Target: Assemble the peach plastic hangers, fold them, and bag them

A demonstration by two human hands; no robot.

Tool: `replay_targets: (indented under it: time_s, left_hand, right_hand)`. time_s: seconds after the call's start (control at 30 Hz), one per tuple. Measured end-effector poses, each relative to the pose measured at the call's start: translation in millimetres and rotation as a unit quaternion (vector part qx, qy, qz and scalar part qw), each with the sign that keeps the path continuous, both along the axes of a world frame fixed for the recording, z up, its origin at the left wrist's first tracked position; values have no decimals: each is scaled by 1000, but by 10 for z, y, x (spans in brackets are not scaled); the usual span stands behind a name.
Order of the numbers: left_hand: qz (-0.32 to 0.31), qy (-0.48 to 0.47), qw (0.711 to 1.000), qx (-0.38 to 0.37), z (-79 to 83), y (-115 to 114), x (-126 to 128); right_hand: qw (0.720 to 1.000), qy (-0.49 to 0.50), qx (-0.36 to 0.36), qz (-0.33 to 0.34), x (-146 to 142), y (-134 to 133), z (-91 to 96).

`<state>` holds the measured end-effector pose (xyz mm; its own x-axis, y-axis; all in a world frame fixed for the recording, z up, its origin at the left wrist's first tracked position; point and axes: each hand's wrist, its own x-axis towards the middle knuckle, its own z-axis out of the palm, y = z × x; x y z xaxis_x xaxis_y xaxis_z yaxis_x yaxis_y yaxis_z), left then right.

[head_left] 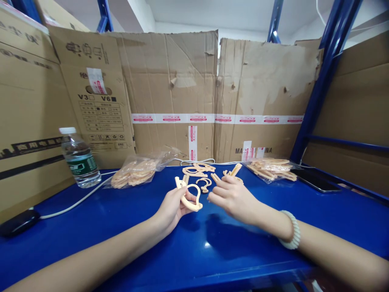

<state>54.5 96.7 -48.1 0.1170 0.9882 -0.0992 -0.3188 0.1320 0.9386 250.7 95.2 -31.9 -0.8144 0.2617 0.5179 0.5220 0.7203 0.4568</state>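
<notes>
Left fingers (191,197) pinching looped piece (192,205); right fingers (217,194) curled round straight piece (236,170). Around: bottle (80,164), bagged bundles (133,173), phone (316,180); behind, cardboard (170,93).

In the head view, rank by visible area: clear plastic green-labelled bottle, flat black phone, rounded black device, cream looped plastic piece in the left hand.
Clear plastic green-labelled bottle
Flat black phone, rounded black device: too alike to rank
Cream looped plastic piece

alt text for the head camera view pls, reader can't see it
A person's left hand holds a looped beige piece and the right hand a narrow piece above a blue table. More beige pieces lie beyond, between two plastic bags, with a water bottle left and phone right.
</notes>
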Motion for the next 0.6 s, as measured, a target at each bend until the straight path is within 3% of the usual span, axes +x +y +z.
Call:
replay_targets:
  time_s: [0.07,0.17,0.23,0.37,0.5,0.6]
  left_hand:
    - [-1,9,1000,4,-7,-8,3]
    - [-26,27,999,24,-5,-42,25]
    - [-34,34,999,25,-2,-60,38]
    - [-35,47,998,27,-9,-61,43]
    - [-43,47,998,28,-23,-49,38]
    - [-44,40,998,22,-23,-48,38]
  right_hand:
    - [997,61,-47,1,111,65,82]
    - [974,144,-171,-38,345,204,198]
    - [965,123,-221,-75,501,310,244]
    - [962,49,-250,-99,665,458,247]
    - [946,41,-312,-79,619,461,200]
    - [944,30,-318,-78,550,423,167]
